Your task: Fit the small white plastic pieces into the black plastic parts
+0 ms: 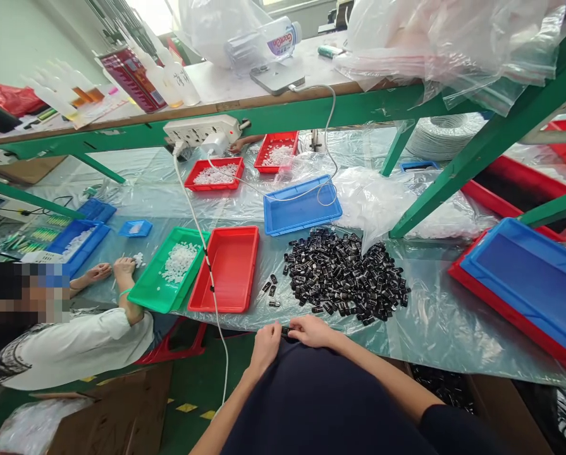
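Observation:
At the table's front edge, close to my body, my left hand and my right hand meet around a small black part. The fingertips of both hands are closed on its two ends, and they cover much of it. Just beyond my right hand lies a broad heap of similar small black parts, shiny and oblong, some with pale or metallic ends. A few loose black parts lie between the heap and an open red tray.
Left of the red tray is a green tray holding white pieces. A co-worker sits at the left. A blue tray lies behind the heap; stacked trays stand at right. A white cable hangs across the red tray from a power strip.

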Action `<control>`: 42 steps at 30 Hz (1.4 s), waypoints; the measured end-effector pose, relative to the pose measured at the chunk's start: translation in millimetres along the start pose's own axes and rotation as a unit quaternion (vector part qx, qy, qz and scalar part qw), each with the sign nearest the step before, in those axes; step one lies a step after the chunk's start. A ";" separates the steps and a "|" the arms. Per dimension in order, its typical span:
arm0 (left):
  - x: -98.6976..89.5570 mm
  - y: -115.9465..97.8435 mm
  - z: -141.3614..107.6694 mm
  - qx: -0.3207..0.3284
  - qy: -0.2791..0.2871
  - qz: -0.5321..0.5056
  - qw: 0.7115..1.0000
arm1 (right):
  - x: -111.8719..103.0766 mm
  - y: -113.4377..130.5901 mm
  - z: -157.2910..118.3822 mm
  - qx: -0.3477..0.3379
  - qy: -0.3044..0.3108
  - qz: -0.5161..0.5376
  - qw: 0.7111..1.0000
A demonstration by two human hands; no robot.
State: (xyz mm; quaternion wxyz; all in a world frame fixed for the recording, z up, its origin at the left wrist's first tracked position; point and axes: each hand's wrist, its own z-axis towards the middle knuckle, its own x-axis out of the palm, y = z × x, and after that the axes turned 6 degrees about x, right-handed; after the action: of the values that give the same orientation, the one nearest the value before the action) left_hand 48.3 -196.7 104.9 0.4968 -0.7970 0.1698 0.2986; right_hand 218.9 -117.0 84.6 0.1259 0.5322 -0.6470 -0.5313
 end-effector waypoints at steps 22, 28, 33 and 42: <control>15.6 26.5 -4.0 -0.202 0.066 -0.370 0.904 | -14.8 -24.6 39.2 0.072 -0.080 -0.258 0.960; 5.0 17.6 3.0 -0.202 0.111 -0.361 0.904 | -5.9 1.9 5.7 -0.041 -0.095 -0.144 0.984; 4.2 0.2 0.2 -0.169 0.184 -0.327 0.911 | -4.2 17.0 -15.4 -0.069 -0.039 -0.039 0.996; -4.0 -16.4 -2.6 -0.061 0.253 -0.243 0.934 | -18.6 16.8 -22.8 -0.057 -0.011 -0.014 0.998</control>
State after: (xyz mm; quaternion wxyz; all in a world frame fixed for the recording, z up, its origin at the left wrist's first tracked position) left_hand 55.4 -191.8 119.6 0.4450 -0.8920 0.0725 -0.0333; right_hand 233.6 -116.5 115.1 0.1413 0.5278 -0.6094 -0.5745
